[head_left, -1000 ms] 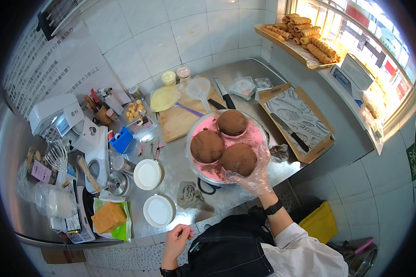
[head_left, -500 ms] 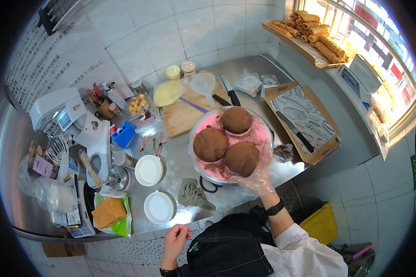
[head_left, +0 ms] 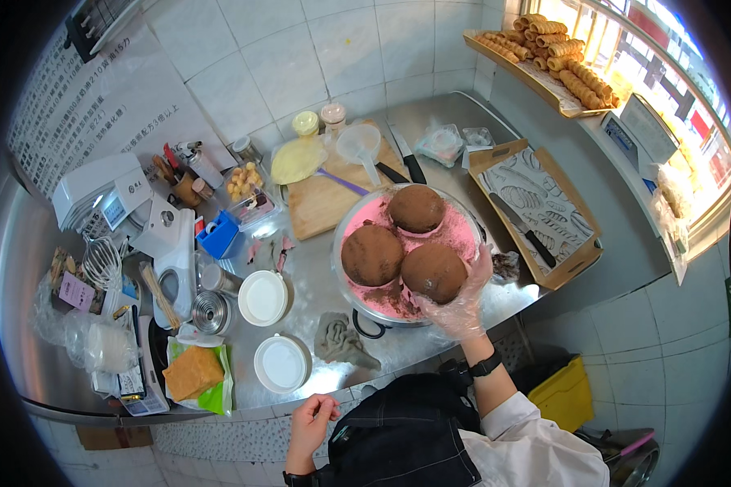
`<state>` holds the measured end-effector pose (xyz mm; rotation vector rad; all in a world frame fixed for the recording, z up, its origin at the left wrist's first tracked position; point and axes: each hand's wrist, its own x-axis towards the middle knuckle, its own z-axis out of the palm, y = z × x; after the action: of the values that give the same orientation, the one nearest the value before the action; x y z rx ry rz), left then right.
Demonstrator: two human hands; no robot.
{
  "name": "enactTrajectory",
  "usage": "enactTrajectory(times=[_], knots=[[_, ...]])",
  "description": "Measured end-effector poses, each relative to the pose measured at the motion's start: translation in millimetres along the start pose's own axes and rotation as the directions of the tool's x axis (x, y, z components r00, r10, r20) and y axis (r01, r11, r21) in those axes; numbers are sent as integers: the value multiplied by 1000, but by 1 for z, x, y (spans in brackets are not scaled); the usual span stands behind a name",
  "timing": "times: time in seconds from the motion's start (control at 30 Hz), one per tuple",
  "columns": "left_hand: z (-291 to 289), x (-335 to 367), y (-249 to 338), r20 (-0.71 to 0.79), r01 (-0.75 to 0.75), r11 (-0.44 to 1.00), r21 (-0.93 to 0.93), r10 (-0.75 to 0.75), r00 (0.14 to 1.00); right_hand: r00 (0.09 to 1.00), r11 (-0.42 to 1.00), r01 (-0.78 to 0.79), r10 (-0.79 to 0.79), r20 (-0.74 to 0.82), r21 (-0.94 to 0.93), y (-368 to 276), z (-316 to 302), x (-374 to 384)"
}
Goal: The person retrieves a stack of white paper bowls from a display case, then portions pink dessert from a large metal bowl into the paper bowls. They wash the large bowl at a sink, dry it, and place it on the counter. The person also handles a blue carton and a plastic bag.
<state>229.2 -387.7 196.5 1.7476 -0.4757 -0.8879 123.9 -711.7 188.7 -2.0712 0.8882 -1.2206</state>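
Observation:
A round brown bun dusted with cocoa-like powder (head_left: 434, 272) rests in my right hand (head_left: 461, 312), which wears a clear plastic glove. The fingers curve round its right and near sides. It is over a large metal bowl (head_left: 364, 305) of pink powder (head_left: 463, 230) streaked with brown. Two similar balls, a left one (head_left: 372, 255) and a far one (head_left: 416, 209), sit in the same bowl. Bare and loosely curled, my left hand (head_left: 314, 422) hangs off the counter's front edge with nothing visible in it.
Left of the bowl lie a grey cloth (head_left: 341, 341) and two white round lids or tubs (head_left: 263, 298). Behind it is a wooden board (head_left: 317, 203) with a strainer (head_left: 357, 144) and knives (head_left: 406, 154). A cardboard tray (head_left: 536, 215) holding a knife stands right.
My right hand and the bun in it have shifted slightly right and away from me. My left hand stays almost in the same place.

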Motion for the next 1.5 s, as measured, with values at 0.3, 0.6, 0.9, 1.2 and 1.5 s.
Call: enactTrajectory(times=[0.3,0.6,0.9,1.2,1.5], knots=[[-3,0,-6,-36,25,997,-70,-28,999,994,971,110,-110,9,-212,15,-17,-13],[-1,10,9,21,-28,993,-118,31,999,966,953,260,-256,43,-156,18,-14,0],[2,15,19,46,-4,989,-149,11,999,996,984,50,-62,-64,-170,17,-5,3],[1,13,16,5,24,983,-179,-23,1000,965,826,-121,228,-130,551,22,-12,12],[-49,-26,-40,-394,-58,962,-268,-54,918,986,901,160,-161,-31,403,-49,-18,-36]])
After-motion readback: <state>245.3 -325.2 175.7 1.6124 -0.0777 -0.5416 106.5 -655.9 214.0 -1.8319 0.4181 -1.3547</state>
